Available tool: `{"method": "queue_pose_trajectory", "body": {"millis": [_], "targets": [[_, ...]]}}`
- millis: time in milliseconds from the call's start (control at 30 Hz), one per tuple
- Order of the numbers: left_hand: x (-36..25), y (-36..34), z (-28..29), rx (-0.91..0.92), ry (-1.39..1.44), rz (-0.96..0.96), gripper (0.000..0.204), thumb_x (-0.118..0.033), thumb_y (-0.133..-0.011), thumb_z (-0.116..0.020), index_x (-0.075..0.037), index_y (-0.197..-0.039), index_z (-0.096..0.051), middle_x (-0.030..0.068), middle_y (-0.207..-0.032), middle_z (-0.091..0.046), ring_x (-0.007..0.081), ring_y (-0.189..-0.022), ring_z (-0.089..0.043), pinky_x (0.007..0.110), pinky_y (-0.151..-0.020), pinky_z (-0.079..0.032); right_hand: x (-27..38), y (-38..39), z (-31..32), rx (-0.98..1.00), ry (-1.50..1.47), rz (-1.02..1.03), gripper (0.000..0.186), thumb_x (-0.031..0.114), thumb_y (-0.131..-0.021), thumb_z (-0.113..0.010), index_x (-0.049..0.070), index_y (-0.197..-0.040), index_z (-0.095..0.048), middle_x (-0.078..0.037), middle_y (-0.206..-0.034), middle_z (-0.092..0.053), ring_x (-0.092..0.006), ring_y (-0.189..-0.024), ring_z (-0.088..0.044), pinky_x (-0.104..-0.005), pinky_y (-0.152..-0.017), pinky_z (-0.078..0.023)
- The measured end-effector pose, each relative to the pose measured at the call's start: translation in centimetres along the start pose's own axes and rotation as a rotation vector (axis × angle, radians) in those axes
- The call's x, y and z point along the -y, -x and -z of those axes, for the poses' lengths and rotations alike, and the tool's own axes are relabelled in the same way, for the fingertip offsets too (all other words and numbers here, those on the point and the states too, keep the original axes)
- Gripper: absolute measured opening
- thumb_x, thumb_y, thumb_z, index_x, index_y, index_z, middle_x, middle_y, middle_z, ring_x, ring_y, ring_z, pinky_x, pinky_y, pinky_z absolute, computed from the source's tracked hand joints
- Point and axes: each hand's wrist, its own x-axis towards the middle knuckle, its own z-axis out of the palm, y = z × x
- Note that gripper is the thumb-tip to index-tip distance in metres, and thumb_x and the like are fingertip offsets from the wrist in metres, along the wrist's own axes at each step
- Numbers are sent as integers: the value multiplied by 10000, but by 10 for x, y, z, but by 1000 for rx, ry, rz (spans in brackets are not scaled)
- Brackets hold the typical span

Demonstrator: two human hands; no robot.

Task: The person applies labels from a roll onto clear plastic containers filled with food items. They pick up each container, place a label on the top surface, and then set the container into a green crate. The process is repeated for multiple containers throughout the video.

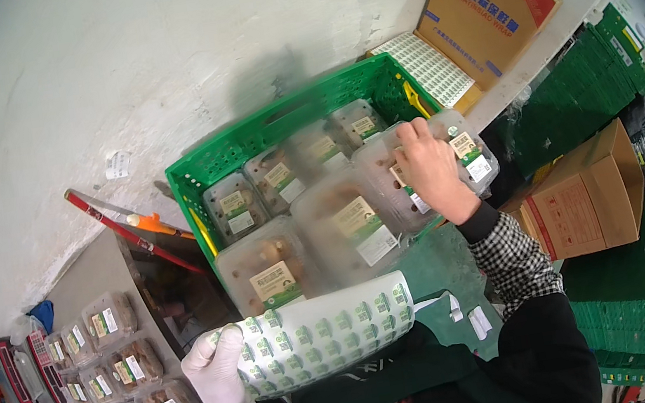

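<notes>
Over the crate (204,162), right hand (432,168) presses fingers on a clamshell (472,156); below it, left hand (217,376) (gloved) grips a label sheet (326,335).

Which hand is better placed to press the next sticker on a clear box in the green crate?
Right. The right hand already rests on a clear box in the green crate; the gloved left hand holds the sticker sheet.
</notes>
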Motion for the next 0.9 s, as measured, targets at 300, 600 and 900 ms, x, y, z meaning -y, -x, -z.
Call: {"method": "queue_pose_trajectory", "body": {"millis": [300, 600, 900], "targets": [[1, -5, 31, 8, 60, -2, 84, -30, -861, -683, 47, -891, -688, 60, -811, -688, 84, -711, -596, 232, -679, -484, 54, 15, -4, 425, -941, -159, 145, -34, -808, -640, -1, -942, -595, -47, -865, -628, -109, -756, -594, -246, -648, -467], [5, -11, 63, 6, 94, -1, 84, -27, -861, -680, 49, -895, -688, 62, -808, -694, 88, -703, -605, 229, -675, -487, 87, 37, 13, 48, -125, 395, 249, -8, -751, -584, -9, -996, -538, -191, -1149, -531, -373, -930, -588, -406, -721, -531], [-3, -13, 103, 39, 69, -28, 85, -24, -833, -699, 48, -877, -688, 72, -801, -698, 97, -700, -614, 235, -681, -495, 136, 33, 43, 469, -1628, -376, 109, 4, -916, -534, 9, -998, -606, -84, -1130, -603, -156, -951, -610, -282, -765, -502]]}}
